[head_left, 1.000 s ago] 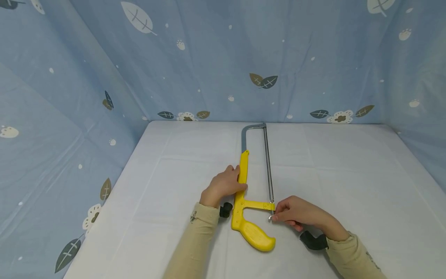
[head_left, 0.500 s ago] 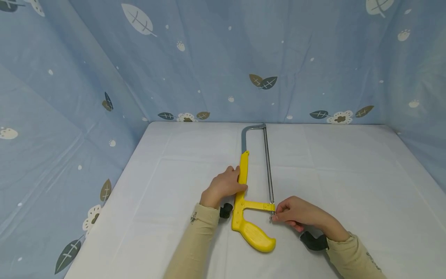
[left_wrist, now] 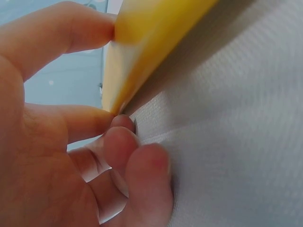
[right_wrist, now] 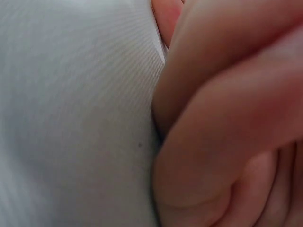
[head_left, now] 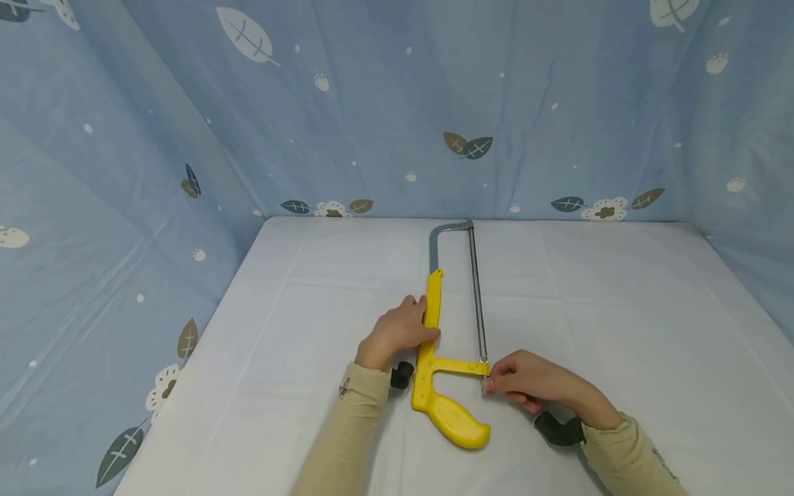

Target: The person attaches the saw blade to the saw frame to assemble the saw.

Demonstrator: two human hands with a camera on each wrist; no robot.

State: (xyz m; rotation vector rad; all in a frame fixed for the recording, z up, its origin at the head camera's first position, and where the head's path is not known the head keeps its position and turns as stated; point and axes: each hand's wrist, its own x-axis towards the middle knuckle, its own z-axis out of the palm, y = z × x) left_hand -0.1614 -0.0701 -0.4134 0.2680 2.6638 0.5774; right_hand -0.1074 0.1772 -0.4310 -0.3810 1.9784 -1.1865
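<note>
A yellow hacksaw [head_left: 434, 358] lies flat on the white table [head_left: 620, 310], its grey metal frame and thin blade [head_left: 476, 296] pointing away from me. My left hand [head_left: 400, 329] grips the yellow back bar of the saw, thumb over it; the left wrist view shows fingers [left_wrist: 137, 161] curled against the yellow bar [left_wrist: 142, 52]. My right hand [head_left: 527, 379] pinches the small metal nut [head_left: 484, 387] at the blade's near end, below the yellow arm. The right wrist view shows only curled fingers [right_wrist: 222, 142] on the cloth.
Blue leaf-patterned fabric walls [head_left: 372, 103] stand at the back, left and right of the table. Black wrist-camera mounts [head_left: 558, 428] sit on both forearms. White cloth stretches to the left and right of the saw.
Almost nothing has moved. The right hand's fingertips have shifted slightly at the metal nut; the left hand and saw stay in place.
</note>
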